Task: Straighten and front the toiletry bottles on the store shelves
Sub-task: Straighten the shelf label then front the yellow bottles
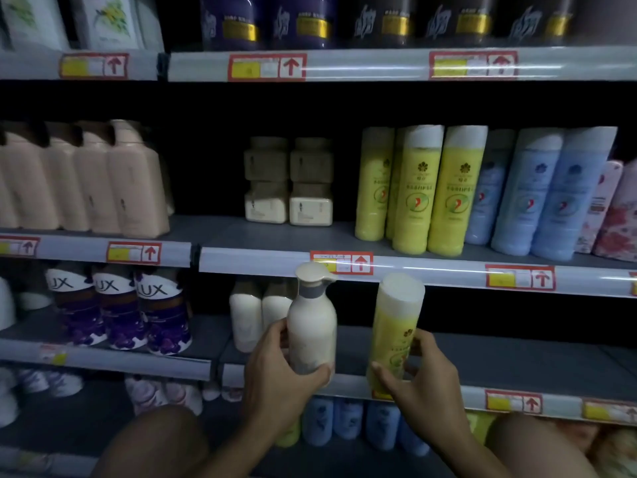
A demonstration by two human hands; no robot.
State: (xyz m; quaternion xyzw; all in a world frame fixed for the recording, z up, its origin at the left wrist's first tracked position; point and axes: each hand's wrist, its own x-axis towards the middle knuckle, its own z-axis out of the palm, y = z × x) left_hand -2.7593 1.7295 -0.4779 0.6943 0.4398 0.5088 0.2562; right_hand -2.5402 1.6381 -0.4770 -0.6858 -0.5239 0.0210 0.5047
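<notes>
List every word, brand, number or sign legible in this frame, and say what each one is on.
"LUX": white collar of the purple bottles, lower left shelf; on the two beside it only "UX" or "JX" shows.
Red up arrow: shelf-edge price tags; their prices are blurred.
Yellow bottle in the right hand: label unreadable.
White pump bottle in the left hand: no text visible.

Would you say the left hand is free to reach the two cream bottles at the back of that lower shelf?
Probably not yet: the left hand grips a white pump bottle directly in front of the cream bottles. Its grip is occupied, though nothing else blocks the way.
</notes>
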